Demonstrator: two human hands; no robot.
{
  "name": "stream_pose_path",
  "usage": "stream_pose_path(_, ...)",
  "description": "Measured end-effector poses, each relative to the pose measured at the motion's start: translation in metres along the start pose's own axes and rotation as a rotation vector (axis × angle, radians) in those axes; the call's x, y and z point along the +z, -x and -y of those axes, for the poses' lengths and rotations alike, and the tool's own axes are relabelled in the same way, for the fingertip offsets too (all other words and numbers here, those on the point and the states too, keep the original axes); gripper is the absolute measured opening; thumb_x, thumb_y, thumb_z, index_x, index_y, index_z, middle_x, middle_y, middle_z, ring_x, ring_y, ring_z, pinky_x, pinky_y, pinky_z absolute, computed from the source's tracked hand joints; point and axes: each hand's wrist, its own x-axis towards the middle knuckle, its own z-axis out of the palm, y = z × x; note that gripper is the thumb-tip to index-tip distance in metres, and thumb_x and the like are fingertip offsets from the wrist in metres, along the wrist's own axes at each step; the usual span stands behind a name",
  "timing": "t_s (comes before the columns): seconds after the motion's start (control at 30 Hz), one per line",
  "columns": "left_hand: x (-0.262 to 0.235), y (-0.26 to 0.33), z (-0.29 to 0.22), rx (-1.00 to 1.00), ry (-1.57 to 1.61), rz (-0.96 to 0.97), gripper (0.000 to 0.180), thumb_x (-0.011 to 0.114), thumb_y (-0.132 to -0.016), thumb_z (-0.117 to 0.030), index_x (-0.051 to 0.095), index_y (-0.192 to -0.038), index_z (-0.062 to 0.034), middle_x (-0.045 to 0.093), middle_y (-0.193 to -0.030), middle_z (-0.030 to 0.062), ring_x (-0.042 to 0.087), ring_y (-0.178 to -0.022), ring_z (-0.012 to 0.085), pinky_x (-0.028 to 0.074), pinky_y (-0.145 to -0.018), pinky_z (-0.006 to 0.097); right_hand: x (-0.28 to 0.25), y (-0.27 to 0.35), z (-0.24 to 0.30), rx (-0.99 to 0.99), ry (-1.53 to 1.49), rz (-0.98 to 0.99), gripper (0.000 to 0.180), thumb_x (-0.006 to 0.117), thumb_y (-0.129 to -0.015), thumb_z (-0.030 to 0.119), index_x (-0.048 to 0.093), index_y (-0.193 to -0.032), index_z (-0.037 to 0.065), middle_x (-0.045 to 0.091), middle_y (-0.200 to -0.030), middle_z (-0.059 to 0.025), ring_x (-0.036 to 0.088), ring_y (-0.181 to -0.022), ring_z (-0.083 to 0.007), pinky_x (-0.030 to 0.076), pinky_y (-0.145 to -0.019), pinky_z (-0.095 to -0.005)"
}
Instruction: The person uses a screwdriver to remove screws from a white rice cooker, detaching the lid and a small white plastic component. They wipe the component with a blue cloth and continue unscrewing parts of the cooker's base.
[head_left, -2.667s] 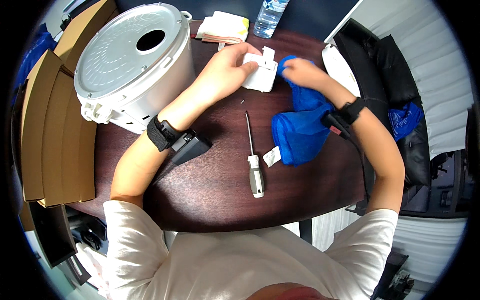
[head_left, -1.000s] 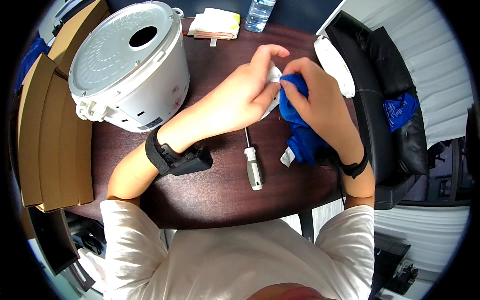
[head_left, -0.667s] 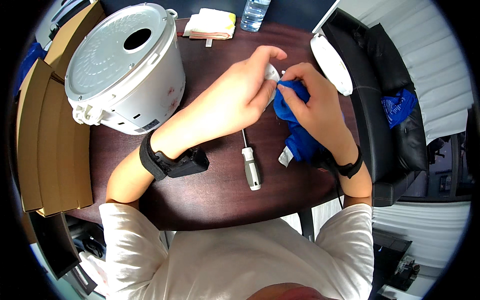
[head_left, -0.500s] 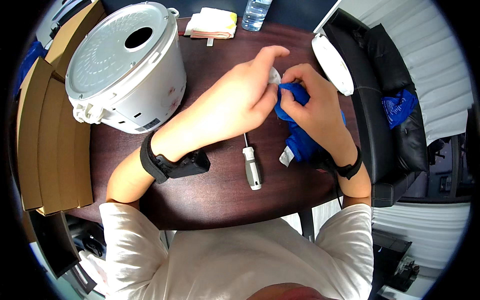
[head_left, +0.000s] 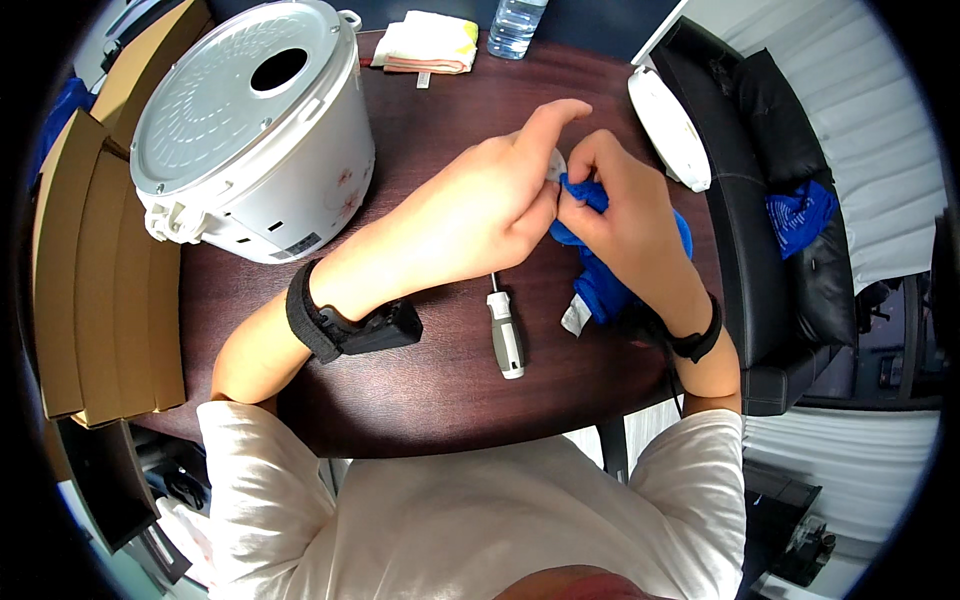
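My left hand is closed on a small whitish part, mostly hidden behind the fingers; its index finger points outward. Pinched in my right hand is a blue cloth, pressed against that small part where the fingertips meet. The rest of the cloth hangs down to the table, a white tag at its lower corner. Below my left hand lies a screwdriver with a grey and white handle, the tip of its shaft hidden under the hand.
At the left stands a white rice cooker body with a metal plate holed near its middle, beside cardboard boxes. A folded towel and a water bottle are at the back. A white oval lid lies by the right edge, near a black sofa.
Both hands stay together at the small part, with slight finger shifts as the right hand works the cloth against it. The whole view has moved a little.
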Motion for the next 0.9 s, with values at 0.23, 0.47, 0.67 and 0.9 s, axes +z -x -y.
stream_pose_path(0.23, -0.005, -0.001, -0.002, 0.072, -0.083, -0.030, 0.058, 0.052, -0.083, 0.004, 0.035, -0.138, -0.0020, 0.060, -0.087, 0.0175, 0.063, -0.076, 0.0327, 0.049, -0.069, 0.039, 0.000, 0.000, 0.004, -0.028, -0.019, -0.012, 0.023, 0.067, -0.077, 0.003, 0.048, -0.089, 0.006, 0.056, -0.076, -0.0103, 0.063, -0.068, -0.0272, 0.047, -0.059, -0.0332)
stream_pose_path(0.47, -0.008, 0.003, -0.005, 0.102, -0.157, 0.008, 0.060, 0.052, -0.080, 0.004, 0.035, -0.137, 0.0010, 0.059, -0.100, 0.0249, 0.061, -0.089, 0.0418, 0.049, -0.077, 0.044, 0.007, -0.002, 0.001, 0.001, -0.073, 0.054, 0.024, 0.068, -0.078, 0.005, 0.047, -0.089, 0.004, 0.058, -0.078, -0.0124, 0.063, -0.071, -0.0300, 0.048, -0.062, -0.0353)
stream_pose_path(0.67, -0.007, 0.006, -0.006, 0.072, -0.225, 0.039, 0.063, 0.054, -0.080, 0.004, 0.032, -0.138, 0.0017, 0.060, -0.098, 0.0247, 0.062, -0.088, 0.0423, 0.050, -0.075, 0.045, 0.009, -0.006, -0.002, 0.018, -0.145, 0.094, 0.023, 0.067, -0.076, 0.005, 0.048, -0.089, 0.002, 0.061, -0.079, -0.0137, 0.063, -0.071, -0.0301, 0.048, -0.063, -0.0357)
stream_pose_path(0.9, -0.007, 0.006, -0.004, 0.086, -0.225, 0.061, 0.065, 0.055, -0.078, 0.004, 0.030, -0.138, 0.0026, 0.060, -0.096, 0.0243, 0.062, -0.086, 0.0430, 0.051, -0.073, 0.045, 0.009, -0.006, 0.001, 0.042, -0.133, 0.103, 0.023, 0.067, -0.075, 0.006, 0.049, -0.090, 0.002, 0.061, -0.077, -0.0144, 0.064, -0.070, -0.0298, 0.049, -0.062, -0.0353)
